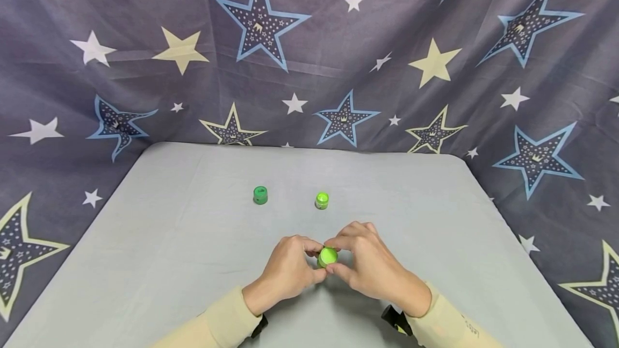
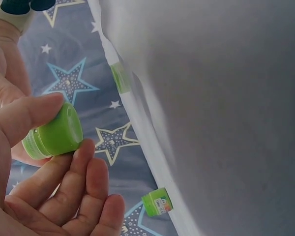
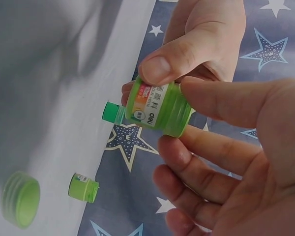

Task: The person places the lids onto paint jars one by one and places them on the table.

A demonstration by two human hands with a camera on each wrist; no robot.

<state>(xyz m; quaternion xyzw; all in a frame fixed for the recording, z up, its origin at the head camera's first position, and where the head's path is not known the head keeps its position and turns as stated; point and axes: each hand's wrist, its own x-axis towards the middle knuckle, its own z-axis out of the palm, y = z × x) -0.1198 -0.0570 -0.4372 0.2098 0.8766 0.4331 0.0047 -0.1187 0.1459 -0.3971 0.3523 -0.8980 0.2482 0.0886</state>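
A small light-green jar (image 1: 328, 255) is held between both hands above the grey cloth. My left hand (image 1: 289, 265) pinches its labelled body, thumb on one side and fingers on the other. My right hand (image 1: 374, 265) grips its other end with thumb and fingertips. In the right wrist view the printed label (image 3: 150, 104) faces the camera, and the jar lies sideways there. A second light-green jar (image 1: 322, 201) stands farther back on the cloth, and a dark-green jar (image 1: 260, 195) stands to its left.
A grey cloth covers the table (image 1: 203, 240). Behind it and along both sides hangs a dark star-printed curtain (image 1: 309, 79). In the right wrist view a green ring-shaped piece (image 3: 20, 200) shows at the lower left.
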